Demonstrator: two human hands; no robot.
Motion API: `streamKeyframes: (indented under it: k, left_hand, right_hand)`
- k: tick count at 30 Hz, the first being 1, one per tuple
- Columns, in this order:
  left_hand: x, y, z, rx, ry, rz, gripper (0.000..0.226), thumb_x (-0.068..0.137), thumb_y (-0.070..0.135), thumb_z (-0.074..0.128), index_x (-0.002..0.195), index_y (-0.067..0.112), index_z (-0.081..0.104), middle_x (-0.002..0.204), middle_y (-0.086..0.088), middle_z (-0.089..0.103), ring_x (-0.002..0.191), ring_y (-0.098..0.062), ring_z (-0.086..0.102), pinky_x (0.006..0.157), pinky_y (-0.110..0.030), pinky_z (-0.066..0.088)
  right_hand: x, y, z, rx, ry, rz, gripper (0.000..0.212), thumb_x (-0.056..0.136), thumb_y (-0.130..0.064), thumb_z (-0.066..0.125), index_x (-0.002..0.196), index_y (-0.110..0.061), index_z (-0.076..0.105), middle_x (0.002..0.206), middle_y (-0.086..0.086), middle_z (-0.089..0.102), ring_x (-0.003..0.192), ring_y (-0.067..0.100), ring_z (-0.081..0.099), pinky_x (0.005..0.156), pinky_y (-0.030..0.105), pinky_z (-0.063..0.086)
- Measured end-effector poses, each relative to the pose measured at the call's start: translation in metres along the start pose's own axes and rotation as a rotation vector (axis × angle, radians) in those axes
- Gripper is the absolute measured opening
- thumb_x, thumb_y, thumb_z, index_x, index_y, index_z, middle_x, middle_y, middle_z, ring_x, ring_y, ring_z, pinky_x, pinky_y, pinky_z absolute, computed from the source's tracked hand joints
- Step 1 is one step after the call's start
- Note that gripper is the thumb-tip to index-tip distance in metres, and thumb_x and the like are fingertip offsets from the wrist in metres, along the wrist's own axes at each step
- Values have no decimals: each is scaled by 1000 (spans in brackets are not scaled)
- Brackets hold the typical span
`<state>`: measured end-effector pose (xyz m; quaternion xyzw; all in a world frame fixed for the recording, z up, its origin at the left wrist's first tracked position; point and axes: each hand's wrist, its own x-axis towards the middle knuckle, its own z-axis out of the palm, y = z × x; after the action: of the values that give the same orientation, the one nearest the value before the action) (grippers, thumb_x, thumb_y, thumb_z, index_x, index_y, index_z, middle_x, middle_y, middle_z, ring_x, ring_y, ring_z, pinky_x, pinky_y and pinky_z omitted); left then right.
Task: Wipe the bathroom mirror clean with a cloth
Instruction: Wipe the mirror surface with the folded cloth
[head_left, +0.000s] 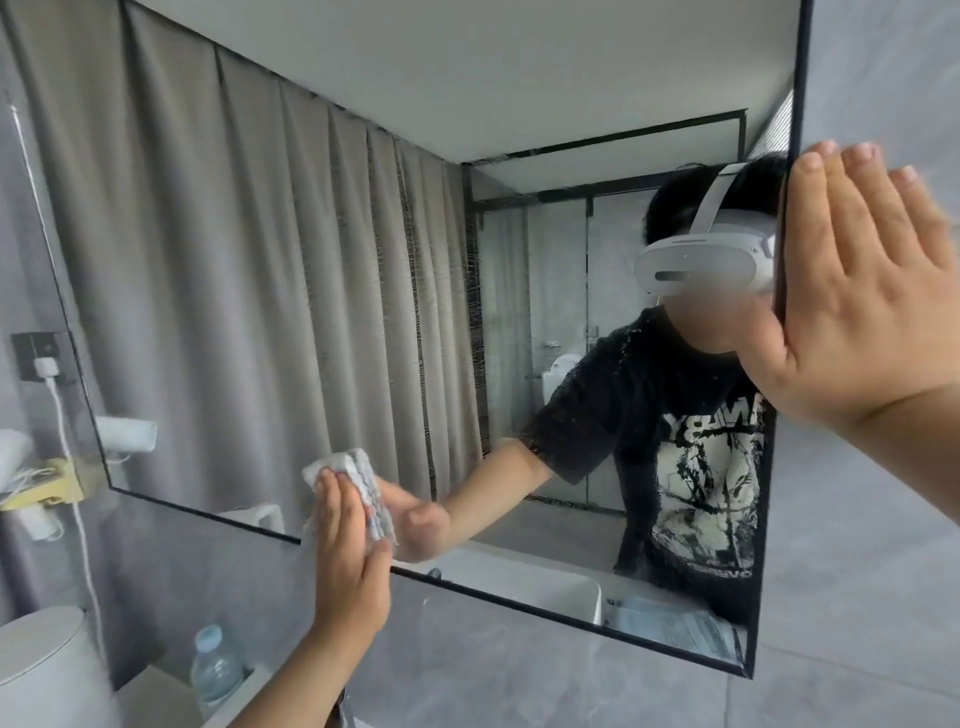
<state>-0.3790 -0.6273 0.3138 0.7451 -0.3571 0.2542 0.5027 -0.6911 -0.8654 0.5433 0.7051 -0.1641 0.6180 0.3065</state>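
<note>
- Hands are both kept flat: the left hand (348, 551) is spread with straight fingers over the cloth (358, 473), which is pressed against the mirror (260, 260) at lower centre-left of the frame, just above the bottom edge.
- The right hand (862, 301) is laid open against the mirror's right edge, at the right of the frame; nothing is pinched, and the edge seems to be steadied by it.
- Fine specks (618, 343) can be seen on the glass in the middle of the frame, so much of the wiping is judged to be left.
- Even pressure should be kept through the whole palm, so that the folded cloth is not bunched or dropped.
- Overlapping passes are advised, worked from the bottom edge up towards the specks, with the corners not skipped.
- The steadying hand is best kept off the glass itself, since fingermarks would be left.
- A bottle (215, 670) stands at lower left, below the wiping arm, and should not be knocked.
</note>
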Motion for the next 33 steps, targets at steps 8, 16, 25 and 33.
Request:
streamKeyframes:
  k: [8,16,25,33]
  left_hand:
    - [66,1,-21,-50,167,-95,75,95,41,24,156,4,3,164,-8,-8,150,-9,-12,122,-27,-3]
    - [68,101,-5,100,75,340,74,97,41,25,155,-1,7,163,-21,1,153,-29,-3,124,-36,-2]
    - [124,170,-27,243,92,436,71,99,42,15,156,0,5,164,-17,-1,153,-24,-6,125,-40,-1]
    - [65,205,17,386,-78,847,66,104,38,27,157,5,5,164,-17,-2,153,-29,-2,124,-49,5]
  right_hand:
    - [0,-1,-2,-5,-10,7,76,94,-41,36,151,8,23,154,30,32,146,43,26,124,48,13]
    - [1,-1,-3,-5,-38,6,77,93,-41,35,152,7,21,155,29,31,147,42,24,124,47,10]
    - [0,-1,-3,7,-39,10,76,94,-40,34,153,6,19,157,28,29,148,42,23,124,46,8]
    - [1,0,-3,27,-73,17,78,94,-42,35,155,4,16,159,26,26,149,40,20,125,46,6]
